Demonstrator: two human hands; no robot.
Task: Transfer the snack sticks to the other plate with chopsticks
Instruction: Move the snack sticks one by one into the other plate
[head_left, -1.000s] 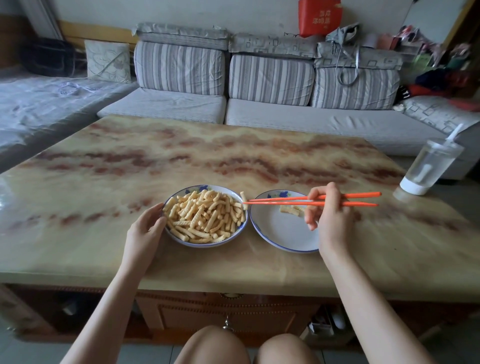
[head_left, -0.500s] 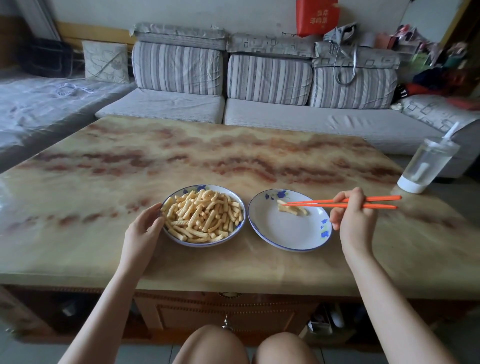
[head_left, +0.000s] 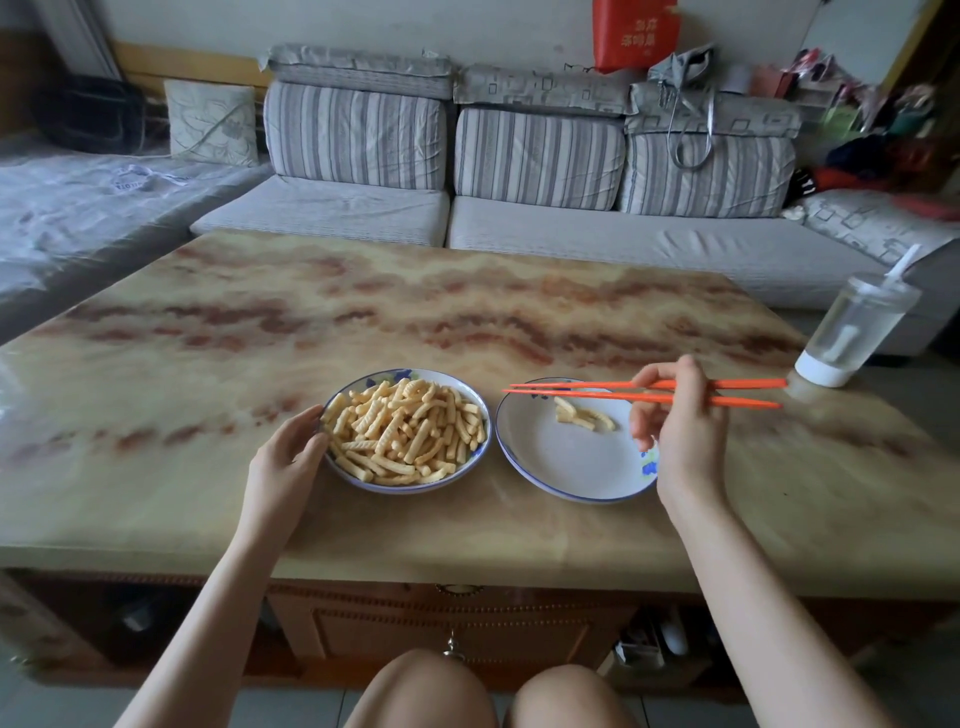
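Note:
A blue-rimmed plate (head_left: 470, 462) heaped with yellow ridged snack sticks (head_left: 408, 431) stands on the marble-patterned table. My left hand (head_left: 285, 460) rests against its left rim. To its right lies a second blue-rimmed plate (head_left: 561, 467) holding a few snack sticks (head_left: 584, 415) near its far side. My right hand (head_left: 678, 421) grips orange chopsticks (head_left: 587, 391), held level above the right plate. Their tips point left over the plate's far-left rim, slightly apart, with nothing between them.
A clear tumbler with a white straw (head_left: 860, 332) stands at the table's right edge. A striped grey sofa (head_left: 519, 171) runs behind the table (head_left: 208, 364). My knees (head_left: 493, 696) show below the table's front edge.
My right hand carried a stick from the full plate to the right plate and released it. The empty chopsticks have since swung back left, with tips now over the right plate's left rim.

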